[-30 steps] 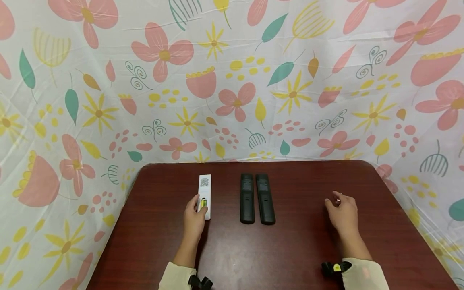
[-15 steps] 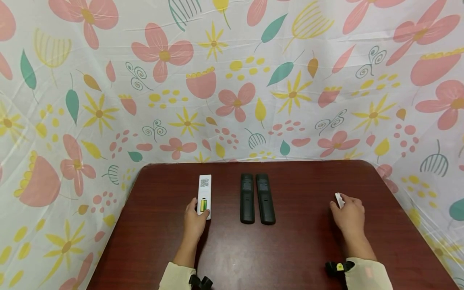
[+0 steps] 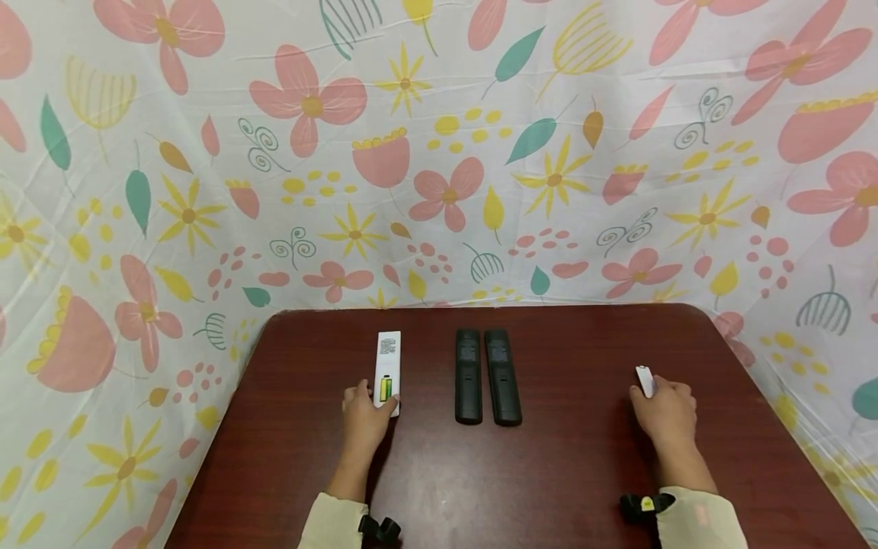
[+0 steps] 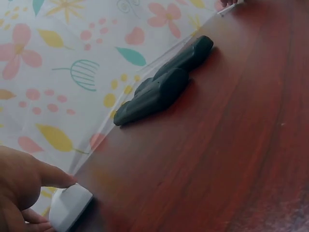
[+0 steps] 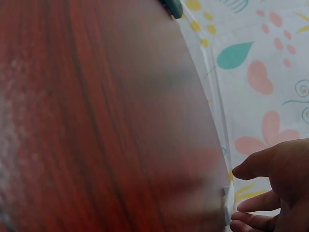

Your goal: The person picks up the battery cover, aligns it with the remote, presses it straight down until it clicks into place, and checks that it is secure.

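Note:
A white remote control (image 3: 387,354) lies back-up on the table, its battery compartment uncovered to show yellow-green batteries (image 3: 386,389). My left hand (image 3: 366,419) grips its lower part, thumb on the right side and fingers on the left. The near end of the remote (image 4: 71,208) shows under the thumb in the left wrist view. Far to the right, a small white battery cover (image 3: 645,381) lies on the table. Beside it is my right hand (image 3: 665,415), thumb and fingers spread apart. In the right wrist view the fingertips are close to the cover (image 5: 229,205); contact is unclear.
Two black remote controls (image 3: 469,377) (image 3: 503,377) lie side by side, backs up, at mid-table. The dark reddish-brown table (image 3: 549,473) meets a flower-printed cloth (image 3: 439,252) along its back edge.
My right hand has drawn back to the right and slightly nearer, and the battery cover has come into sight on the table. The left hand has shifted slightly nearer, still holding the white remote.

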Motion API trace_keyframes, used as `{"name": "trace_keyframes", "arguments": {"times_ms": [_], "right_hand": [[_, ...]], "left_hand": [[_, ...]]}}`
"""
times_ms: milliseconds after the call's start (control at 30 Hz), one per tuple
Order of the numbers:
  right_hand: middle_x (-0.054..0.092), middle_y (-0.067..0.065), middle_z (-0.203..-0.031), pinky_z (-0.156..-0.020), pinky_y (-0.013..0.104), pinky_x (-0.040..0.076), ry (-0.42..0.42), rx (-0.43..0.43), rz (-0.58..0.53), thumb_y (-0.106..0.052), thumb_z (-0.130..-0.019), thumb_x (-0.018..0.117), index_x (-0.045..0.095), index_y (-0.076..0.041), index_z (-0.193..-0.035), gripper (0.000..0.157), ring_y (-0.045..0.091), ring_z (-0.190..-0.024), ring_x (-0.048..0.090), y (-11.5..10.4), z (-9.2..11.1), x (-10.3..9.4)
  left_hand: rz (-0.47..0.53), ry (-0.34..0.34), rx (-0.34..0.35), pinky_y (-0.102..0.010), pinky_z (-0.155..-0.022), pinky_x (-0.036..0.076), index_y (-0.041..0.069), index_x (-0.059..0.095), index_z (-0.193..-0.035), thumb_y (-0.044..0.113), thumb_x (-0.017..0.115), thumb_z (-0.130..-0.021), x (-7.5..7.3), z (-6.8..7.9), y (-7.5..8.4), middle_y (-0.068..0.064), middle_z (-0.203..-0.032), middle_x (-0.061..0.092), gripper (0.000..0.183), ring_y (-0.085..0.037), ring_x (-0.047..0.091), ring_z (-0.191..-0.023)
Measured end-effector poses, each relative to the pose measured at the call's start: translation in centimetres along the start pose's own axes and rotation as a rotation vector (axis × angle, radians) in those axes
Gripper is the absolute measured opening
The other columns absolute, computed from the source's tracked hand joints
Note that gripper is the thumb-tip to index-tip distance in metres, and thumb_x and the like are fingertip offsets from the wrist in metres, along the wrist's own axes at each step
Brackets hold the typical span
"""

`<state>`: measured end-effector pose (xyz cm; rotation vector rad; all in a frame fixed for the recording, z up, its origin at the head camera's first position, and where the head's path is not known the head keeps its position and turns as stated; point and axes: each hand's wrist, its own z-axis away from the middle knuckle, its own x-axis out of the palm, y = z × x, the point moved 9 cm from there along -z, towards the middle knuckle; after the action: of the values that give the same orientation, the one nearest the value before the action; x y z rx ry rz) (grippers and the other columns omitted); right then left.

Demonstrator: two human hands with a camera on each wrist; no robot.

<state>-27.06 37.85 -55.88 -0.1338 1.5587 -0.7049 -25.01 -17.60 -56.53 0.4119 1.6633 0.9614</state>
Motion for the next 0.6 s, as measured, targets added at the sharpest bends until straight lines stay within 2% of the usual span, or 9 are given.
{"name": "trace_keyframes", "arguments": {"times_ms": [233,433,600], "right_hand": [[0.033,0.048,-0.134,-0.096,0.069,0.033,-0.007,-0.002,0.009,-0.027,-0.1,0.049,0.041,0.016,-0.142,0.061,0.064,-0.119,0.034,0.12,-0.06,-0.14],[0.029,0.049,-0.137,-0.097,0.07,0.033,-0.053,0.029,-0.004,-0.027,-0.101,0.05,0.036,0.015,-0.145,0.063,0.065,-0.122,0.031,0.27,0.01,-0.14],[0.028,0.051,-0.136,-0.099,0.069,0.033,-0.062,0.023,0.039,-0.025,-0.101,0.045,0.035,0.018,-0.143,0.061,0.066,-0.12,0.031,0.34,-0.43,-0.27]], "left_hand": [[-0.049,-0.042,-0.008,-0.051,-0.086,0.05,-0.01,0.061,-0.125,0.031,0.083,-0.079,0.12,-0.35,-0.04,-0.027,-0.112,0.06,0.066,-0.04,0.059,-0.103],[-0.056,-0.057,-0.006,-0.049,-0.081,0.05,-0.01,0.064,-0.118,0.031,0.083,-0.078,-0.06,-0.45,0.11,-0.026,-0.107,0.061,0.06,-0.039,0.06,-0.097],[-0.065,-0.069,-0.019,-0.047,-0.078,0.051,-0.008,0.065,-0.116,0.032,0.083,-0.078,0.02,-0.55,-0.01,-0.025,-0.106,0.061,0.058,-0.037,0.061,-0.095]]}}
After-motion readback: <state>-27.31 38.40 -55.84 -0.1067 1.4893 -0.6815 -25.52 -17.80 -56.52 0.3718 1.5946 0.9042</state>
